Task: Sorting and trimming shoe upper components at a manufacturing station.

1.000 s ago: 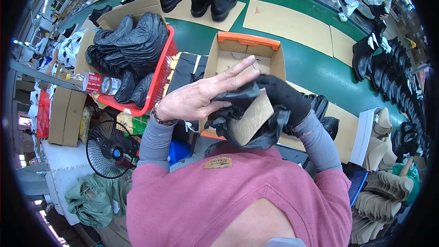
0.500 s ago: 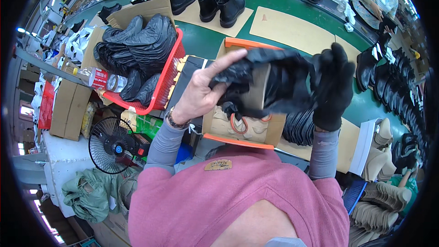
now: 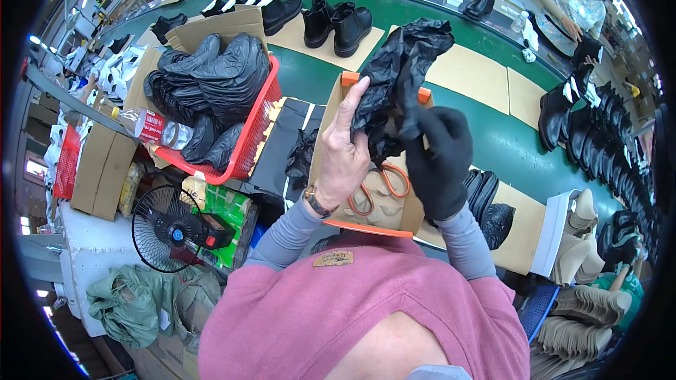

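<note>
A crumpled piece of thin black plastic film (image 3: 401, 56) is held up over an open cardboard box (image 3: 408, 211) with orange edges. My bare left hand (image 3: 343, 158) grips its left side, thumb and fingers closed on it. My right hand (image 3: 440, 165), in a black glove, has its fingers closed at the film's lower right part; the fingertips are partly hidden. Below the hands, orange-handled scissors (image 3: 394, 181) lie in the box on beige pieces (image 3: 384, 207). More crumpled black film (image 3: 301, 158) lies left of my left hand.
At left stands a red basket (image 3: 246, 144) heaped with black film-covered pieces (image 3: 218, 70), a plastic bottle (image 3: 151, 127) on its edge. A small fan (image 3: 169, 229) is below it. Black boots (image 3: 352, 28) stand on cardboard on the green table. Dark stacked pieces (image 3: 482, 197) lie at right.
The black film was stretched wide between my hands; now it is bunched and raised upright. My right hand has come left and nearer my left hand, which has shifted slightly right.
</note>
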`<state>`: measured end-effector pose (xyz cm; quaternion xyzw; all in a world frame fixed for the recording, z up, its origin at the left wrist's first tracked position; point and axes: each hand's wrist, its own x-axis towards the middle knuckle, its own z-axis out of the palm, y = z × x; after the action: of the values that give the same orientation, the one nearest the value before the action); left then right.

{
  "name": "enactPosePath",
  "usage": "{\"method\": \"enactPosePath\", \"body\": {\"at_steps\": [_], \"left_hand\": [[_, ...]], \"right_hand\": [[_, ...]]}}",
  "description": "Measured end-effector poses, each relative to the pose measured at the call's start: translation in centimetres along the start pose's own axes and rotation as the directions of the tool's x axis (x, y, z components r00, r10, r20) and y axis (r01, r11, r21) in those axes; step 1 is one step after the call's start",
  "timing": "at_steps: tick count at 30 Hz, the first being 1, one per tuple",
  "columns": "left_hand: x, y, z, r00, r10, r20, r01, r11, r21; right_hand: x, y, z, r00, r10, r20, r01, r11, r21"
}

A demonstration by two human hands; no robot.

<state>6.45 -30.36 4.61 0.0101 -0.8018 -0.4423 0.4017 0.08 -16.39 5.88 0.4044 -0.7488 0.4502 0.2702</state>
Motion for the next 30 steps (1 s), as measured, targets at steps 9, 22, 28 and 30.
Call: {"method": "enactPosePath", "body": {"at_steps": [9,22,28,30], "left_hand": [[-0.9,-0.2,-0.3,0.983,-0.180,0.032,0.180,0.921,-0.344],[-1.6,0.4,-2.3,0.974,-0.169,0.148,0.209,0.925,-0.317],[-2.2,-0.2,-3.2,0.963,-0.184,0.198,0.269,0.726,-0.632],[-2.3,-0.2,-3.5,0.980,-0.117,0.162,0.188,0.817,-0.546]], "right_hand": [[-1.0,-1.7,0.8,0.897,-0.158,0.413,0.303,0.899,-0.315],[2.8,-0.5,-2.4,0.847,-0.215,0.486,0.163,0.975,0.149],[1.2,-0.4,-0.4,0.861,-0.172,0.478,0.085,0.976,0.199],[1.3,-0.7,0.7,0.915,-0.159,0.371,0.056,0.960,0.273]]}}
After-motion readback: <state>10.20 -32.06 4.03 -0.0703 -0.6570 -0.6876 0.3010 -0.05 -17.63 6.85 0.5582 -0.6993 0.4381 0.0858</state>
